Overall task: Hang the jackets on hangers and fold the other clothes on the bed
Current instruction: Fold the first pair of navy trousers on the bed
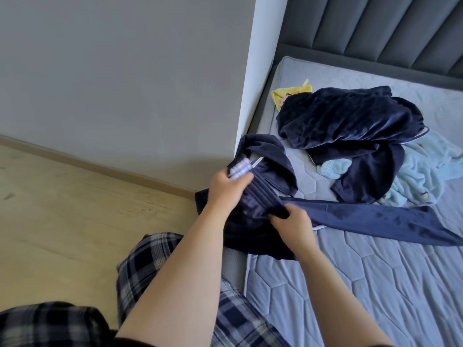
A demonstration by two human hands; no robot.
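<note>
As seen from overhead, found the navy jacket (250, 234) bunched at the near-left edge of the bed (375, 296), hard against the wall corner. Noted the left hand (228, 187) closed round gathered collar-end fabric together with a pale lilac ribbed piece (241, 169), at eleven o'clock from the jacket's middle; possibly a hanger arm, but could not confirm. Noted the right hand (293, 222) pinching a fold of the same jacket at about three o'clock from that middle, near the left but not touching it. Judged the two hands set either side of the neck opening in order to spread it and feed the ribbed piece through; hanging not yet complete. Observed one sleeve (375, 221) trailing flat across the mattress toward three o'clock, presumably left slack to keep weight off the grip. Recorded the other clothes heaped at one to two o'clock from the jacket: a dark blue plush garment (350, 116) uppermost, a yellow item (292, 92) tucked under its ten o'clock edge, a light blue fleece (426, 176) beneath its four o'clock side. Judged all three unfolded and awaiting attention.
</note>
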